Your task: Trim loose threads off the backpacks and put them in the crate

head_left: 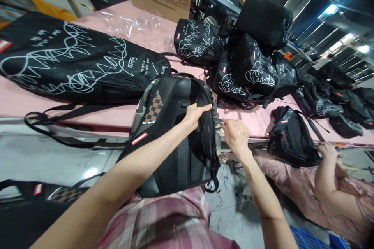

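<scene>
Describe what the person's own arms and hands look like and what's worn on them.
Both forearms are bare, with no sleeves reaching them. The left hand and the right hand wear no gloves, and no rings, watch or bracelets are visible.

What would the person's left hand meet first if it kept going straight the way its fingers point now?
The left hand grips the edge of the backpack, fingers pointing right. Straight on, it would probably first meet the small metal tool held in the right hand, though depth is hard to judge.

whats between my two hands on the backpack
In the head view, the backpack's camouflage edge and a small metal tool tip held by the right hand lie between it and the left hand.
</scene>
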`<state>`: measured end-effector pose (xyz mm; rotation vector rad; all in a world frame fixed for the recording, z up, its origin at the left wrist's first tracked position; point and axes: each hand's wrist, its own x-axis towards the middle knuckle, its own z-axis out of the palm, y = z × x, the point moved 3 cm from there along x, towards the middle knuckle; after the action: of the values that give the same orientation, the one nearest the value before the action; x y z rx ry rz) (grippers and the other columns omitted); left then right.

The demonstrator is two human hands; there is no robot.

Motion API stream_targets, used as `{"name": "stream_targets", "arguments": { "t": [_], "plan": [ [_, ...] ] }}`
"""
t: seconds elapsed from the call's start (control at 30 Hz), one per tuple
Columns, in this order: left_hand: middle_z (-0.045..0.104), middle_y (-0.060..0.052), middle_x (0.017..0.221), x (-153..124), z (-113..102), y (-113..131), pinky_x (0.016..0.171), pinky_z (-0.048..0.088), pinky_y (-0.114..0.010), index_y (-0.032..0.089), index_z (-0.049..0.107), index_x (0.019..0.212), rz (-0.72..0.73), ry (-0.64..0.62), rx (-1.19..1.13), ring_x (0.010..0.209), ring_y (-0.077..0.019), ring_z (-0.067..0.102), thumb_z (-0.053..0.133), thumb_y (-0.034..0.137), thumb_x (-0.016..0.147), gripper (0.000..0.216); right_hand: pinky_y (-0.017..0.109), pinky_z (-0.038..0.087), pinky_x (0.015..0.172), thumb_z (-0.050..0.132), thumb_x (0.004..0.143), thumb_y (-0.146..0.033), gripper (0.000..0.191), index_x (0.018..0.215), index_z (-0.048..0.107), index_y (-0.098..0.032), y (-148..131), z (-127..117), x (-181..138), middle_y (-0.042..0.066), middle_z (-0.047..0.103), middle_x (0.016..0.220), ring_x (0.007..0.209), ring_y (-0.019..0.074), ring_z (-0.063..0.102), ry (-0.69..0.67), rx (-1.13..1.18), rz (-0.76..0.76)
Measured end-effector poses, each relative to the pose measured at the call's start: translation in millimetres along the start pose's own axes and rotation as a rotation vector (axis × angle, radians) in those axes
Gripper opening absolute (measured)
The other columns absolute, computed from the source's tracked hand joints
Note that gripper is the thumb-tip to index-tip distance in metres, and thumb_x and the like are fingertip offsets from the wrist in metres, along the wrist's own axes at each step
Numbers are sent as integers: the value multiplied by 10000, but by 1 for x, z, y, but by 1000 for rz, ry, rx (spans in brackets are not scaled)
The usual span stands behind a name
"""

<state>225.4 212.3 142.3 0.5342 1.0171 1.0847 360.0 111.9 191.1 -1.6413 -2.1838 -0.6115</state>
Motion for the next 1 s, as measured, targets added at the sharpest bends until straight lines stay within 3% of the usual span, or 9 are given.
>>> {"name": "stream_targets", "arguments": {
  "t": [0.37, 0.43, 0.5, 0.57, 0.63, 0.8, 0.9, 1.0],
  "plan": [
    [664, -93, 728, -4, 3, 1, 522, 492, -250, 75, 635, 758, -4, 18, 7, 572, -168, 604, 787, 124, 518, 288, 318, 311, 654, 502, 907, -257, 162, 927, 638, -170, 0, -2, 12, 64, 640, 790, 750, 202, 525, -163, 14, 1],
    [666, -102, 743, -4, 2, 2, 533, 499, -259, 72, 637, 765, -6, 21, 12, 578, -174, 609, 788, 126, 527, 287, 300, 345, 666, 515, 890, -252, 148, 906, 641, -176, 9, 2, 12, 57, 643, 796, 748, 190, 540, -140, 220, 116],
    [665, -113, 753, -4, 1, 3, 545, 509, -275, 67, 636, 768, -12, 27, 19, 575, -180, 611, 795, 131, 531, 292, 278, 388, 673, 507, 879, -280, 167, 926, 628, -176, 21, 9, 6, 42, 639, 808, 736, 169, 553, -58, 573, 327],
    [665, -119, 764, -3, 1, 3, 569, 525, -294, 63, 635, 773, -20, 29, 22, 580, -185, 615, 795, 125, 539, 290, 265, 426, 681, 524, 841, -332, 229, 981, 607, -171, 29, 19, -12, 30, 632, 838, 730, 150, 558, 53, 929, 570],
    [664, -114, 770, -1, 1, 1, 588, 537, -308, 64, 630, 785, -31, 34, 22, 581, -185, 618, 788, 112, 550, 287, 264, 445, 686, 588, 767, -362, 321, 1016, 609, -161, 27, 32, -41, 24, 627, 844, 720, 142, 553, 70, 1140, 758],
    [660, -111, 798, 16, 12, -6, 620, 551, -332, 55, 623, 797, -19, 49, 30, 597, -188, 622, 785, 121, 570, 286, 286, 451, 781, 716, 624, -284, 318, 925, 695, -181, -16, 57, -128, 22, 666, 900, 835, 179, 586, -270, 1308, 858],
    [650, -101, 770, 18, 20, -14, 641, 555, -342, 57, 607, 771, -47, 71, 23, 591, -177, 617, 776, 124, 608, 244, 291, 452, 778, 694, 647, -261, 223, 855, 711, -183, -28, 57, -153, 19, 679, 871, 811, 178, 598, -235, 1415, 980],
    [646, -113, 776, -7, 26, -32, 607, 550, -346, 56, 607, 809, -196, -139, 13, 591, -177, 614, 733, 269, 720, 263, 271, 455, 693, 710, 606, -244, 181, 770, 706, -167, -23, 53, -155, 2, 659, 730, 676, 149, 572, -133, 1531, 1131]
  ]
}}
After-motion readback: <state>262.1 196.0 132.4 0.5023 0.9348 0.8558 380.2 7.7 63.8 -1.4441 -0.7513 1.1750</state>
